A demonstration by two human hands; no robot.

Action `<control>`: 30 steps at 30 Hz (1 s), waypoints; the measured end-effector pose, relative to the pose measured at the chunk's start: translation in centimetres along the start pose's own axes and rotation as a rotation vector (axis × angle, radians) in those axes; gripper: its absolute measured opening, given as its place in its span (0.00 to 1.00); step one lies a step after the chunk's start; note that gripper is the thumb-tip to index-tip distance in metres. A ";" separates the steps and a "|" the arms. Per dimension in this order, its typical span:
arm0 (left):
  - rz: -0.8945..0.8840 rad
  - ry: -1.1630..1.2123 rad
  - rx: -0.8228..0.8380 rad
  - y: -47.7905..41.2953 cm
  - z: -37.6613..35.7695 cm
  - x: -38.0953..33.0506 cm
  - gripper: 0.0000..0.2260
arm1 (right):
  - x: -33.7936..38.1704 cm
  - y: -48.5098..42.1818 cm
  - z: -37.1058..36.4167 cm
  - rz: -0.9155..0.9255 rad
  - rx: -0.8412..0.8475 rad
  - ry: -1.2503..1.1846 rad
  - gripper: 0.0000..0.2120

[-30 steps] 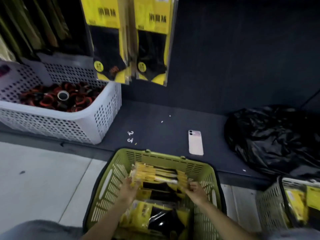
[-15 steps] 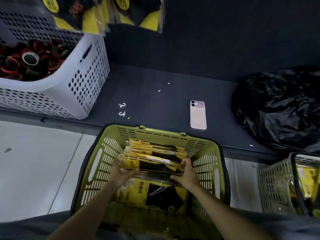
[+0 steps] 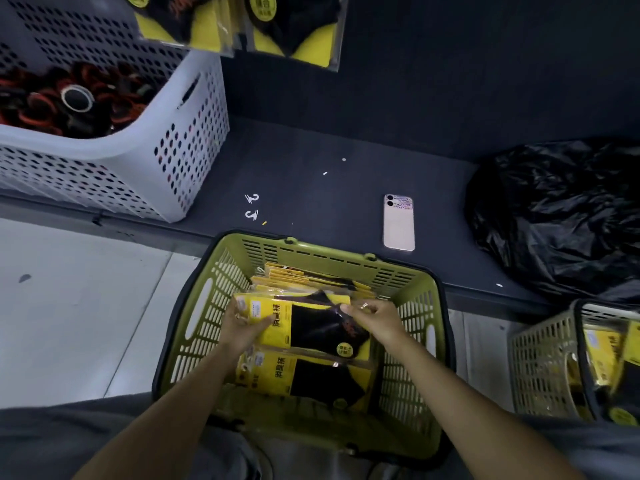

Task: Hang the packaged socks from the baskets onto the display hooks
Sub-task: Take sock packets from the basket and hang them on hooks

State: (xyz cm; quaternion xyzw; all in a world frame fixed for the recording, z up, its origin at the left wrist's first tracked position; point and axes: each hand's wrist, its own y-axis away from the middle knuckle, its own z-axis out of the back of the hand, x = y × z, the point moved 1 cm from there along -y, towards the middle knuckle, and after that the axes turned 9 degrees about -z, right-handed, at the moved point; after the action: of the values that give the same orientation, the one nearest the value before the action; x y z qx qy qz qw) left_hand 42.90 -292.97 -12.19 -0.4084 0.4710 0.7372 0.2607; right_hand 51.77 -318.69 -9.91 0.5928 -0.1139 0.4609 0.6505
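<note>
**Yellow pack [image 3: 311,327] held in the basket [image 3: 332,251]**

The left hand [image 3: 242,329] grips the pack's yellow end. The right hand [image 3: 374,317] pinches its other edge. The pack lies on top of the pile [image 3: 311,375] in the middle of the basket. I think this is the picking-up step. Next, lift it up to a hook by the hung packs [image 3: 294,26].

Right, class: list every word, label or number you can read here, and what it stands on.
"消臭袜": top sock pack
"消臭袜": sock pack beneath it
Too blurred to read: white label on the top pack; round stickers on the hanging sock packs; sticker on the phone.
</note>
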 end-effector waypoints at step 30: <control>-0.109 0.507 0.029 11.3 -2.1 -12.0 0.13 | 3.0 12.4 2.6 -0.045 0.119 -0.399 0.34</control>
State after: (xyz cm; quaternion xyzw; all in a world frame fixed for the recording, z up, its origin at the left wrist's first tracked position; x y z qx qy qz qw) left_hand 41.33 -299.67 2.99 -0.6012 0.5090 0.5893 0.1795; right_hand 45.32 -321.19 1.14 0.7120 -0.1999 0.3258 0.5891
